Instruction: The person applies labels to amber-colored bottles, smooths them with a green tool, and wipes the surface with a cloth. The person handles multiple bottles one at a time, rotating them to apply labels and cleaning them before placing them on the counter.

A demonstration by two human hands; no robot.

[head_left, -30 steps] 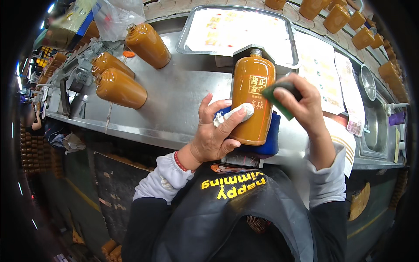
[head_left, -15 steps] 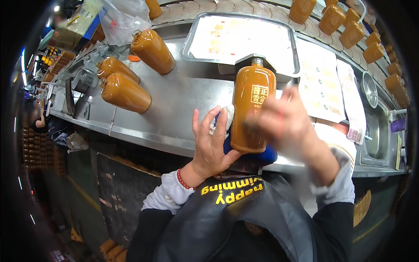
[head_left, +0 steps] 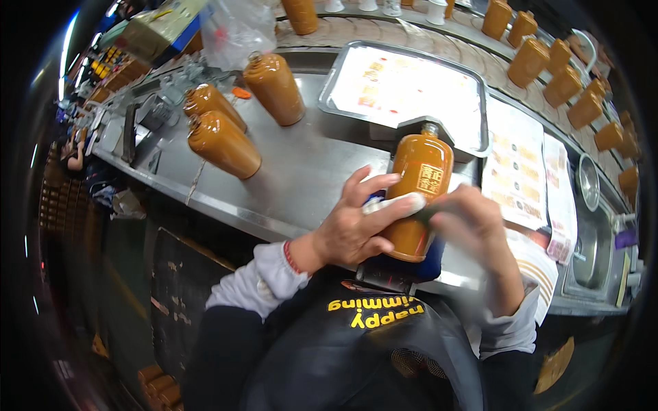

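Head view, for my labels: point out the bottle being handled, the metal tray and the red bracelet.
Bottle [head_left: 422,157], head view: upper body.
Metal tray [head_left: 335,74], head view: left rim.
Red bracelet [head_left: 290,257], head view: visible middle.

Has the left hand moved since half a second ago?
Yes, rightward. Against the brown bottle that it touches, the left hand went from the left edge onto the front.
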